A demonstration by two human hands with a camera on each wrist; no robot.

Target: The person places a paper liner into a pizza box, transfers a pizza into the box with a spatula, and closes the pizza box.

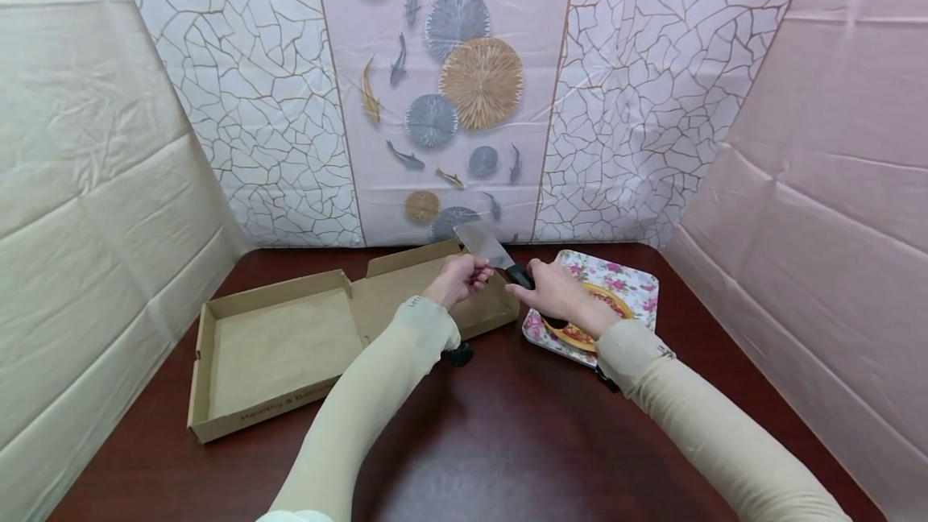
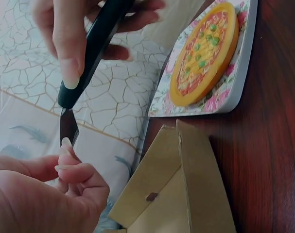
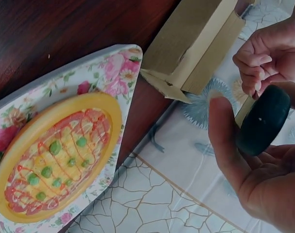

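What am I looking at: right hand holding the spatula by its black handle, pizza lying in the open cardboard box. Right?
Wrong on the pizza: it lies on the floral tray, not in the open cardboard box; see the right wrist view. The right hand does hold the spatula by its black handle.

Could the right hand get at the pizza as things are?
Likely yes: the right hand is near the pizza, whose top lies uncovered in the right wrist view. But that hand holds the spatula, so it may need freeing first.
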